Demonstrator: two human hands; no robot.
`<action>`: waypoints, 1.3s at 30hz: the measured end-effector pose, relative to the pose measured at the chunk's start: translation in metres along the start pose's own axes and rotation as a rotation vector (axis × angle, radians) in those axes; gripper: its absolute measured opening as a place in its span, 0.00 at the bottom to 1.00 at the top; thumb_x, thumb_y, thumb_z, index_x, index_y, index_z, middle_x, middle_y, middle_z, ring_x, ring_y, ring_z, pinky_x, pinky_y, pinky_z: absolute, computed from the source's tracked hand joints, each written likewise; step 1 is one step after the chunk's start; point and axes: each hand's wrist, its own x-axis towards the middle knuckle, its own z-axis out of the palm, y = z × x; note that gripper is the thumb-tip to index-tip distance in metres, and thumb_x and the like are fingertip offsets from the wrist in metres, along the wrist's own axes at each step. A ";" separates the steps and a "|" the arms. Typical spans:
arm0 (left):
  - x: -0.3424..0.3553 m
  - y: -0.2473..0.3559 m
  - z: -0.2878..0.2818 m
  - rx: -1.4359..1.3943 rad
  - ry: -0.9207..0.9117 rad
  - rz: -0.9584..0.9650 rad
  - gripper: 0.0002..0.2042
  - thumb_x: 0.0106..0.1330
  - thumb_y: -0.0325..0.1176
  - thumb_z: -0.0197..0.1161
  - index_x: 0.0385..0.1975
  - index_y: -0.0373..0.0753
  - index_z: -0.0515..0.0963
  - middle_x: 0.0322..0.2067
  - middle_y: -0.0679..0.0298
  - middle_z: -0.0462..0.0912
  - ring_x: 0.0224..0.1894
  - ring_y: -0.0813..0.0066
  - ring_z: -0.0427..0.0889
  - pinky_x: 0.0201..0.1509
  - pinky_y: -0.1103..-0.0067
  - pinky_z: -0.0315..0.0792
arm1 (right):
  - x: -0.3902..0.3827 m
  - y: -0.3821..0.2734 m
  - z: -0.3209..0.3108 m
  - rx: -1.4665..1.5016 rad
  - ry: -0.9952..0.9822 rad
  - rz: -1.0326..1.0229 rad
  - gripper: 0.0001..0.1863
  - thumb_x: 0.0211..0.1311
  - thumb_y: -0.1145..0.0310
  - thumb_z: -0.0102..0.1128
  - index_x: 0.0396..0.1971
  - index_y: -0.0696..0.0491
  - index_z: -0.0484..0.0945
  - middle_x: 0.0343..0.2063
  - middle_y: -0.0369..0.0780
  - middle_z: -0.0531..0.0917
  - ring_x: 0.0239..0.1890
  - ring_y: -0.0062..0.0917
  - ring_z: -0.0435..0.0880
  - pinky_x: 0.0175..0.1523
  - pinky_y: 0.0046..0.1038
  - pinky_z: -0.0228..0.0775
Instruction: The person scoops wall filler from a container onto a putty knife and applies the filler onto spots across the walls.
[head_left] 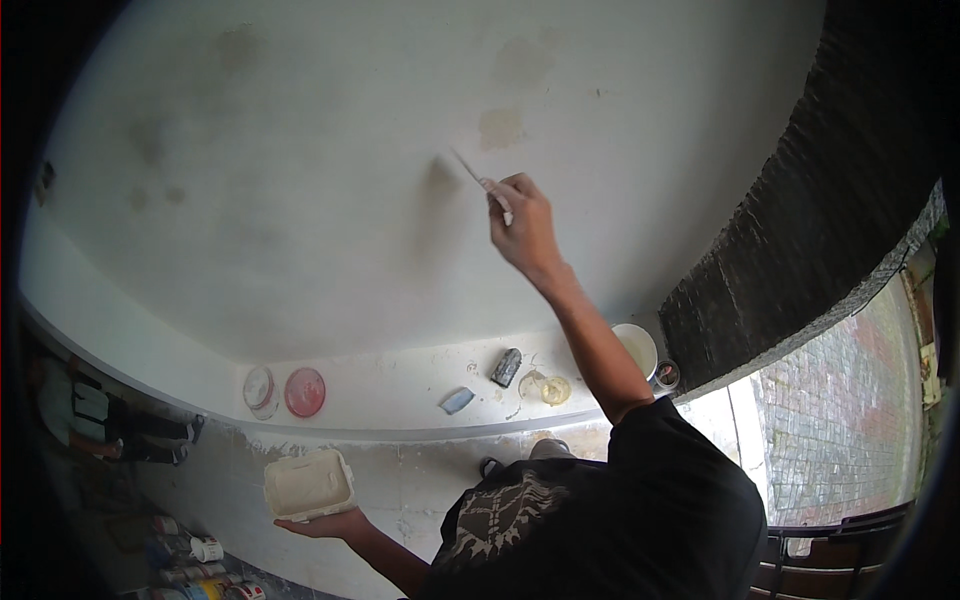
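My right hand point(524, 226) is raised in front of the pale wall point(330, 200), closed around the light handle of a putty knife point(467, 167). Its thin blade shows nearly edge-on and points up and left, close to the wall; whether it touches I cannot tell. Below the blade a soft shadow falls on the wall. Tan patches, one of them a squarish patch point(501, 128), mark the surface above and around the hand. Low on the left, my left hand point(338, 523) supports a cream rectangular plastic tub point(310, 484) from beneath, its open top facing up.
Along the ledge point(400, 385) lie a pink round lid point(305, 392), a whitish lid point(258, 388), a blue-grey piece point(457, 400), a dark block point(507, 367) and a yellowish dish point(555, 390). A white bucket point(636, 350) stands behind my right arm. Another person point(100, 410) is at far left, above several containers point(205, 550).
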 end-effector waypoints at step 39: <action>-0.002 -0.004 -0.024 -0.066 -0.017 0.024 0.33 0.67 0.61 0.35 0.62 0.42 0.61 0.59 0.55 0.66 0.60 0.51 0.68 0.62 0.55 0.65 | 0.006 0.006 -0.041 -0.196 -0.049 -0.181 0.28 0.40 0.88 0.59 0.47 0.55 0.78 0.30 0.43 0.74 0.32 0.34 0.76 0.37 0.33 0.72</action>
